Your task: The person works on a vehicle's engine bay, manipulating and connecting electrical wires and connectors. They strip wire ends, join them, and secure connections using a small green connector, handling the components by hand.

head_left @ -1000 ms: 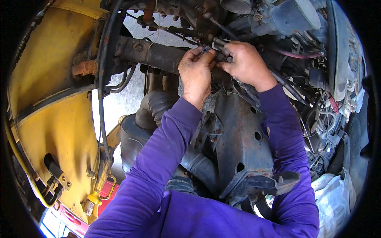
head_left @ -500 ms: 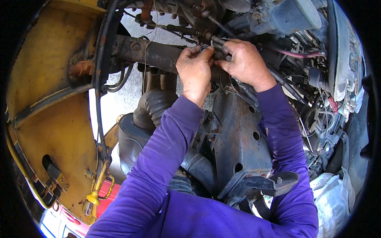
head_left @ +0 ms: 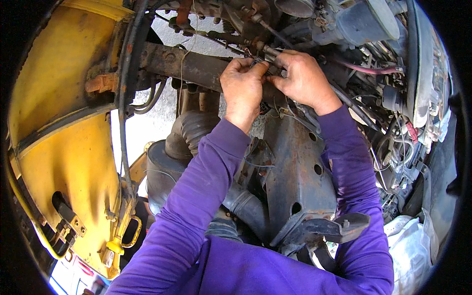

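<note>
Purple sleeves (head_left: 194, 184); left hand (head_left: 242, 91) pinching small dark piece (head_left: 254, 62); right hand (head_left: 304, 79) curled by metal rod (head_left: 270, 49), grip unclear. Cramped reach could make piece slip.

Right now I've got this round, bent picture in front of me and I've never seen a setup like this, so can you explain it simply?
A head-worn fisheye camera looks down, so straight edges bend. There's no robot: the bare left hand and right hand come out of purple sleeves. They're close together near the dark beam, but whatever they hold is too hidden to name. Around them is machinery: a yellow panel at left, a ribbed hose and a holed frame below.
</note>
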Demonstrator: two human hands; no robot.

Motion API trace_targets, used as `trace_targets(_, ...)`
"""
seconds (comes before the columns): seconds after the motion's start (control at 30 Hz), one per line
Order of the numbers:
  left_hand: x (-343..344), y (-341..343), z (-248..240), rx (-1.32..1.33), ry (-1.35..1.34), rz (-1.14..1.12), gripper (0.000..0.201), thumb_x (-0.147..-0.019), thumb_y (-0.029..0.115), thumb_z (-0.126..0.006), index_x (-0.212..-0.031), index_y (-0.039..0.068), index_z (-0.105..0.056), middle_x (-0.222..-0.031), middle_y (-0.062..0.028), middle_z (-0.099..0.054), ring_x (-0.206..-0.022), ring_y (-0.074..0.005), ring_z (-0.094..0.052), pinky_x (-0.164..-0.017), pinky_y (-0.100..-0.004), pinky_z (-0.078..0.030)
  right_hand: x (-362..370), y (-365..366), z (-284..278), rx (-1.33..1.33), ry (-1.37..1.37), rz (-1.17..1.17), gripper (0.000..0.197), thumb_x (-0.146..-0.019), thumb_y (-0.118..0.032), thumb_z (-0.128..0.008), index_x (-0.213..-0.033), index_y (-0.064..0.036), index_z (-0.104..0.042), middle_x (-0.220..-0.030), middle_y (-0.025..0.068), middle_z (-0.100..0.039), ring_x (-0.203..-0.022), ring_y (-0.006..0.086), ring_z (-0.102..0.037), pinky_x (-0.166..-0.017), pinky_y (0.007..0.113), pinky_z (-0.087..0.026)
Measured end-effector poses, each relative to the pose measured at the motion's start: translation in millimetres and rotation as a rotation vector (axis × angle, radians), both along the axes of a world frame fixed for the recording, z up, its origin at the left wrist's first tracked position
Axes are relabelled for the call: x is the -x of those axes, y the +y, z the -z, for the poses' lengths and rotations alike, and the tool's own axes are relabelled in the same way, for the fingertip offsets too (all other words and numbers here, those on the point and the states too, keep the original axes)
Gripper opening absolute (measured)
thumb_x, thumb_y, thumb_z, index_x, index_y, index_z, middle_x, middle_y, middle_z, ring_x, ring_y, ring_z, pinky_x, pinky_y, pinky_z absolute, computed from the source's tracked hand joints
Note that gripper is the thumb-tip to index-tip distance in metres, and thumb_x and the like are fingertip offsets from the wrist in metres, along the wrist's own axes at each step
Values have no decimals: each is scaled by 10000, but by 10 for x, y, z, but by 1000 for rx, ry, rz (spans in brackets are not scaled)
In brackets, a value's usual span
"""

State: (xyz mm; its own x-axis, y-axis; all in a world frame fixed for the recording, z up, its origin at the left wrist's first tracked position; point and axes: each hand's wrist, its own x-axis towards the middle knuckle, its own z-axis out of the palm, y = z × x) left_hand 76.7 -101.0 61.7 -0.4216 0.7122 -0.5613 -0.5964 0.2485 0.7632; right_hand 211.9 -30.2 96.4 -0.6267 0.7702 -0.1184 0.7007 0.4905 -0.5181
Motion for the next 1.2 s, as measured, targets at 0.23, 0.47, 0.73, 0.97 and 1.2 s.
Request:
trace_targets(0.23, 38, -10, -11, 33, -17, 108, 265, -894, 5, -737, -1131, -88, -663, -977, -112, -711, -826, -166, -674, -723, -285, -556, -1, 22, -24, 20, -2, 14, 313, -727, -208, -822, -872, 32, -683, -901, 231, -697, -889, 455, -685, -800, 521, -549)
trace_targets(0.47, -23, -284, 210, -245, 53, 236, 546, -877, -99, -627, -1408, -82, -497, -1246, -147, -644, -1121, -190, -650, -951, -303, -547, -25, 109, -95, 358, -24, 70, 372, -821, -270, -837, -996, 42, -733, -948, 244, -736, -830, 390, -713, -788, 458, -556)
trace_targets(0.73, -48, -274, 139, -281, 105, 319, 745, -828, -95, -743, -1480, -20, -389, -1328, -174, -594, -1148, -201, -660, -915, -313, -571, -226, 269, 157, 560, 206, -2, 410, -964, -241, -737, -1258, 42, -695, -1095, 137, -745, -938, 202, -677, -871, 338, -533)
trace_targets(0.97, -14, -303, -6, -92, 924, 399, 750, -710, 141, -936, -1344, -27, -573, -1213, -197, -587, -785, -204, -679, -710, -329, -583, -144, 247, 54, 942, 292, 332, 312, -951, -204, -709, -1168, 18, -731, -741, -7, -594, -568, 90, -457, -524, 269, -361)
trace_targets(1.2, 182, -157, 181, -323, 1233, 430, 660, -680, 208, -936, -1207, -45, -630, -1142, -211, -648, -954, -398, -682, -845, -434, -578, -151, 285, 86, 1018, 307, 312, 178, -949, -206, -676, -977, -33, -710, -676, -46, -486, -568, 70, -417, -515, 262, -321)
